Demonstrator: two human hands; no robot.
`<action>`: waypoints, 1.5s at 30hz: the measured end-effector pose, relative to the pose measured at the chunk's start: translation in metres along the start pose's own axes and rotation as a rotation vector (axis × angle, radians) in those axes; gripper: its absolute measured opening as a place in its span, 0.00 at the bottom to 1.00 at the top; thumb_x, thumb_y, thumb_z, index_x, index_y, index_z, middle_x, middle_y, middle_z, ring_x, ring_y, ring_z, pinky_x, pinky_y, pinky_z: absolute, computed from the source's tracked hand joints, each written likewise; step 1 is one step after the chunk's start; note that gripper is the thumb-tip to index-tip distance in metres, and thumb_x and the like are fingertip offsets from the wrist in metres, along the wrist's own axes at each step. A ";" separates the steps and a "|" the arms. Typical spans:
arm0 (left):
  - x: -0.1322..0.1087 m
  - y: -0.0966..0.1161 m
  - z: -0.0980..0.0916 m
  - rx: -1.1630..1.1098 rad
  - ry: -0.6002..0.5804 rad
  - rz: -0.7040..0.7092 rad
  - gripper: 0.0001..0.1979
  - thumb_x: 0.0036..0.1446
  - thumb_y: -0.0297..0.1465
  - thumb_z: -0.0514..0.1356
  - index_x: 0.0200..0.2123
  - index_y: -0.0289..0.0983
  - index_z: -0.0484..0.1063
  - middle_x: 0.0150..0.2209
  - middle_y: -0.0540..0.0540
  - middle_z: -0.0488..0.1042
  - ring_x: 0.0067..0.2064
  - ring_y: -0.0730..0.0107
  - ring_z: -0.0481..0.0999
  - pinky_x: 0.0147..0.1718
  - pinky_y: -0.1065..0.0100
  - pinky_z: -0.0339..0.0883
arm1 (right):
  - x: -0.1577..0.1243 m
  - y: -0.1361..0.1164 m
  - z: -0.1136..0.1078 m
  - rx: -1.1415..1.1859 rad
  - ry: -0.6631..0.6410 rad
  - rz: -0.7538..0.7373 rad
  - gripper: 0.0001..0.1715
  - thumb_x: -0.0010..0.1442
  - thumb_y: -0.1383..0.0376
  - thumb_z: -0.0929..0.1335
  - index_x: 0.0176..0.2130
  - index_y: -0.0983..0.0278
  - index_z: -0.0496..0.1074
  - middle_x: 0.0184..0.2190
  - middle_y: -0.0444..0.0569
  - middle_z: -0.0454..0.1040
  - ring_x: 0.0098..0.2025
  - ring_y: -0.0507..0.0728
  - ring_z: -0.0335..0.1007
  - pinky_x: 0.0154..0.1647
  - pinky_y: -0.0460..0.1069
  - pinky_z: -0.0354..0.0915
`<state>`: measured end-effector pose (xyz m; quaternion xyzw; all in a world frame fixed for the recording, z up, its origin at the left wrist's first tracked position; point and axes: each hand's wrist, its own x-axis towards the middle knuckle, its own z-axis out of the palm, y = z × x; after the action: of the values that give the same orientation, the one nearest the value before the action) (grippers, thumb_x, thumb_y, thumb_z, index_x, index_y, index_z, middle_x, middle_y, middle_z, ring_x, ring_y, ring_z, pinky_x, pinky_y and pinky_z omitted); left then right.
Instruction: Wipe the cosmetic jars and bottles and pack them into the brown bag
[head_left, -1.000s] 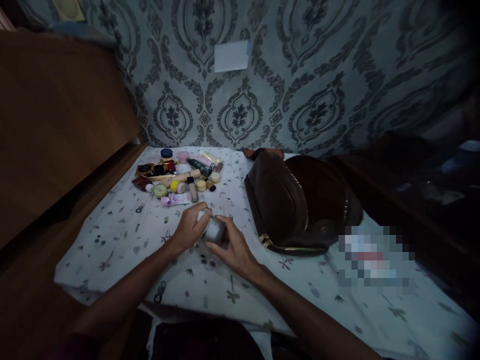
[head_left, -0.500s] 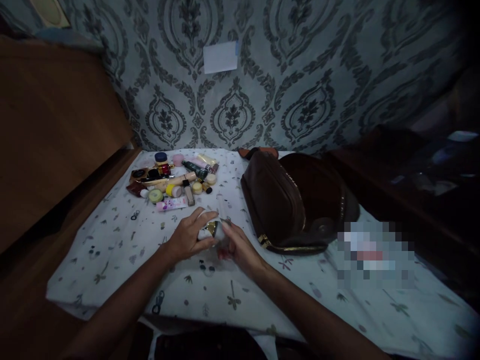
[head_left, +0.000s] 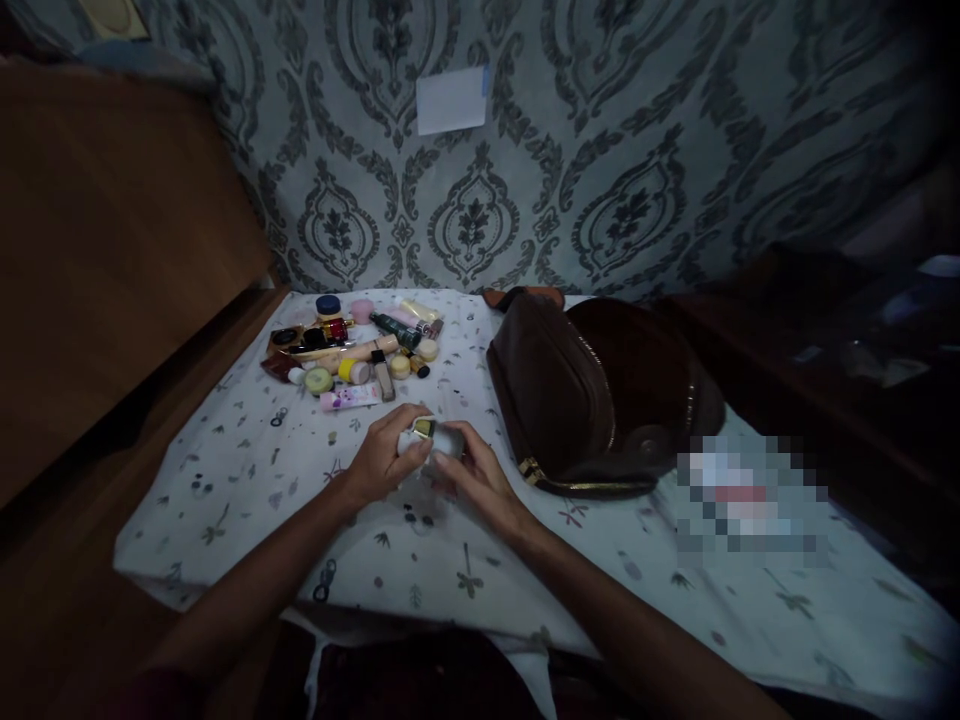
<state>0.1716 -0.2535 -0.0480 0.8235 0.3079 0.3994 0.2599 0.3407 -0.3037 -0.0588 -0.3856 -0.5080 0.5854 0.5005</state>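
Note:
Between my two hands, over the front middle of the table, is a rounded white container with a gold patch point(head_left: 441, 440). My left hand point(head_left: 386, 455) wraps round its left side, thumb along the front. Gripping the right side is my right hand point(head_left: 480, 475), with its thumb against the container and some fingers hidden behind it. Just beyond the hands lie a pink-and-white tube point(head_left: 350, 398), a small bottle with a black cap point(head_left: 383, 378) and a green-lidded jar point(head_left: 319, 381).
More cosmetics, including a dark green tube point(head_left: 396, 328) and a blue-lidded jar point(head_left: 328, 306), cluster at the back left. A brown bag point(head_left: 555, 390) stands open right of my hands. Wooden furniture point(head_left: 120, 240) borders the left, and a patterned wall rises behind the cloth-covered table point(head_left: 247, 500).
The container has turned in my hands, showing more of its pale right side. My right thumb has moved onto its front. The whole view has shifted slightly.

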 end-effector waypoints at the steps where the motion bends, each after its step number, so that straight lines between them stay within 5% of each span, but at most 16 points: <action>1: -0.001 -0.001 0.000 0.016 0.001 0.029 0.21 0.64 0.47 0.50 0.45 0.35 0.69 0.40 0.42 0.73 0.42 0.61 0.73 0.43 0.64 0.66 | 0.001 0.001 0.000 0.018 -0.012 0.027 0.23 0.56 0.48 0.71 0.43 0.60 0.66 0.28 0.41 0.69 0.23 0.50 0.64 0.23 0.46 0.61; 10: -0.003 -0.003 -0.001 0.098 -0.003 0.126 0.22 0.64 0.45 0.51 0.49 0.35 0.69 0.39 0.42 0.73 0.41 0.62 0.73 0.41 0.65 0.67 | 0.003 0.007 0.002 0.199 -0.005 0.149 0.24 0.56 0.46 0.70 0.40 0.61 0.66 0.24 0.39 0.68 0.19 0.49 0.63 0.16 0.44 0.53; 14: -0.002 0.000 -0.002 0.017 0.008 0.033 0.19 0.66 0.44 0.49 0.46 0.35 0.69 0.40 0.43 0.74 0.41 0.63 0.73 0.41 0.66 0.66 | 0.004 0.007 0.001 0.191 0.004 0.100 0.22 0.54 0.50 0.73 0.41 0.61 0.68 0.27 0.40 0.67 0.24 0.49 0.63 0.22 0.44 0.61; 21: 0.001 0.001 0.000 -0.095 0.139 -0.207 0.17 0.66 0.41 0.49 0.27 0.38 0.61 0.22 0.55 0.59 0.25 0.74 0.61 0.27 0.71 0.55 | 0.004 0.007 0.003 0.288 -0.035 0.127 0.24 0.52 0.51 0.74 0.42 0.62 0.69 0.30 0.42 0.70 0.25 0.48 0.64 0.19 0.43 0.60; 30: 0.004 0.001 0.000 -0.075 0.253 -0.309 0.15 0.65 0.42 0.50 0.35 0.37 0.67 0.28 0.53 0.68 0.31 0.71 0.67 0.33 0.70 0.61 | 0.007 0.004 0.000 0.470 -0.012 0.222 0.25 0.51 0.47 0.73 0.39 0.63 0.70 0.26 0.43 0.75 0.19 0.50 0.68 0.16 0.43 0.53; 34: 0.002 -0.001 -0.004 -0.089 0.100 -0.111 0.22 0.66 0.44 0.48 0.53 0.36 0.68 0.46 0.43 0.75 0.47 0.61 0.74 0.48 0.64 0.66 | 0.010 -0.001 -0.003 0.504 0.027 0.274 0.25 0.53 0.46 0.71 0.39 0.63 0.71 0.25 0.44 0.75 0.21 0.50 0.67 0.20 0.44 0.57; 38: 0.003 0.000 -0.008 -0.070 -0.084 -0.036 0.32 0.60 0.45 0.58 0.63 0.37 0.60 0.61 0.38 0.66 0.60 0.53 0.67 0.59 0.59 0.59 | 0.010 -0.004 -0.004 0.495 0.046 0.274 0.25 0.53 0.45 0.71 0.39 0.62 0.71 0.25 0.42 0.74 0.19 0.48 0.64 0.18 0.43 0.53; 45: 0.006 0.004 -0.010 -0.150 -0.144 -0.221 0.29 0.58 0.47 0.59 0.56 0.35 0.64 0.47 0.42 0.75 0.49 0.55 0.73 0.48 0.62 0.66 | 0.006 -0.001 -0.002 0.338 0.105 0.122 0.23 0.52 0.51 0.74 0.41 0.61 0.68 0.31 0.42 0.73 0.23 0.49 0.66 0.20 0.44 0.55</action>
<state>0.1669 -0.2500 -0.0370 0.7893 0.3464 0.3304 0.3846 0.3421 -0.2978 -0.0577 -0.3561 -0.3510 0.6709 0.5476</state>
